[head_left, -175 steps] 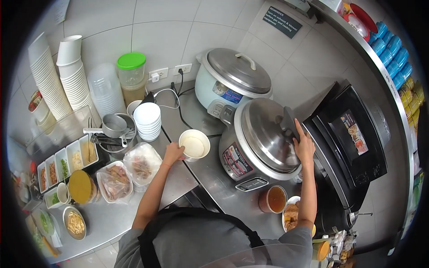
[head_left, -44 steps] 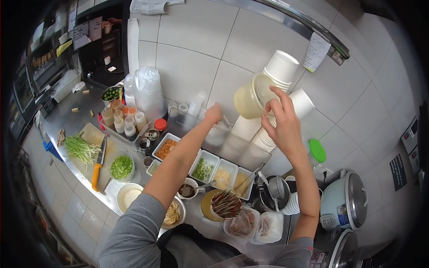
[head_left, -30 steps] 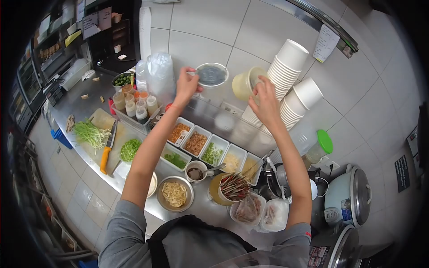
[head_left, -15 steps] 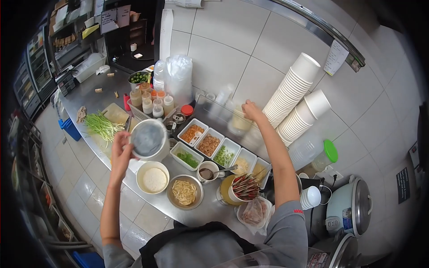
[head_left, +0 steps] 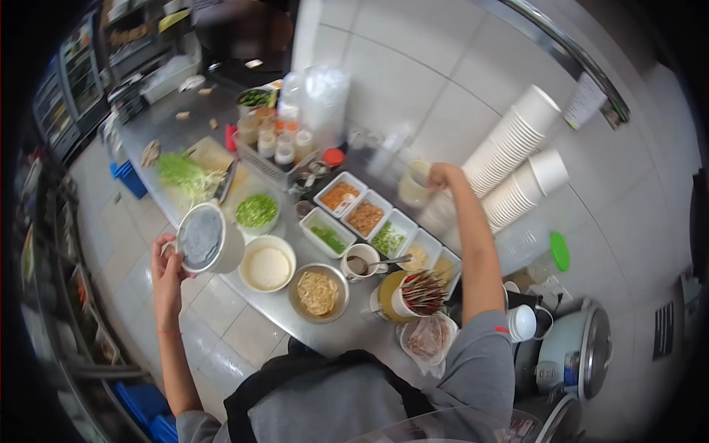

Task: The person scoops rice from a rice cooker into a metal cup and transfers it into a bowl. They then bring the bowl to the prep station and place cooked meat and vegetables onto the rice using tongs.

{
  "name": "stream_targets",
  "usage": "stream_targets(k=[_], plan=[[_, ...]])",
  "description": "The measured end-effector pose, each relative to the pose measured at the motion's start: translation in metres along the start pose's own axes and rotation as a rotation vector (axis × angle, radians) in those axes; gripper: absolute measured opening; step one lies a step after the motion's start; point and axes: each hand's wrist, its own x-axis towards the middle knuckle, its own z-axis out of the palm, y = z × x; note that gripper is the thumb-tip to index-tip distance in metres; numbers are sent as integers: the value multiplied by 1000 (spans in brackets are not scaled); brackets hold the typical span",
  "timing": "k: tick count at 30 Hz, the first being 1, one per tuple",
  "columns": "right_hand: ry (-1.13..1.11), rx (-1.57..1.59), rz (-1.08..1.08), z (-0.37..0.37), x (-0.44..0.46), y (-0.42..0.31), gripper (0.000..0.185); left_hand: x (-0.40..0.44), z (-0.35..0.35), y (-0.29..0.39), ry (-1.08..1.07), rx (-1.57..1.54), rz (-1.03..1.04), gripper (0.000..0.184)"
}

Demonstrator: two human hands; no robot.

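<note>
My left hand (head_left: pixel 168 269) is closed on the edge of a white round container (head_left: pixel 229 247), held tilted with its grey round face toward me. It hangs over the counter's front edge, left of a white bowl (head_left: pixel 267 267) with pale contents. My right hand (head_left: pixel 447 177) reaches to the back, its fingers curled at the rim of a clear tub (head_left: pixel 416 184) with something pale yellow inside. Blur hides the exact grip. Near the front lie a steel bowl of noodles (head_left: pixel 317 292) and a white cup with a spoon (head_left: pixel 362 262). A tub of chopped greens (head_left: pixel 257 213) stands behind the white bowl.
White trays of toppings (head_left: pixel 365 218) run along the middle. Tall stacks of paper cups (head_left: pixel 509 136) lean at the right. Skewers (head_left: pixel 422 293) and a bagged food (head_left: pixel 428 340) stand close by. Sauce bottles (head_left: pixel 284 148) and a knife (head_left: pixel 227 181) are farther left.
My left hand has moved the white container left and toward me, revealing the tub of chopped greens. My right hand stays by the clear tub, shifted slightly right. The whole view has turned.
</note>
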Motion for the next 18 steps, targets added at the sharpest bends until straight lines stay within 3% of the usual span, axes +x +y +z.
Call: stream_targets(k=[1,3,5,7,9,13,14,16,18], plan=[[11,-33,15,-8,-7,-6,19,-5,-4,2,12,19,9,27],[369,-234,-64,-15,-9,-19,18,-17,-8,7,40,67,15,27],[518,-344,-135,-41,-51,-79,17,-24,-16,7,32,90,20,28],[581,-234,-365,-46,-97,-151,18,-33,-20,3,17,93,17,29],[474,-28,-743,-26,-131,-223,22,-39,-22,-4,8,69,12,29],[-85,26,-990,54,-141,-316,26,-56,-21,-12,8,37,19,31],[50,-149,-1128,96,-105,-325,28,-60,-26,-16,-1,37,27,32],[-4,-302,-1098,123,-107,-342,28,-71,-37,-20,-6,64,43,33],[-48,-83,-1192,157,-70,-340,35,-82,-54,-23,31,79,39,35]])
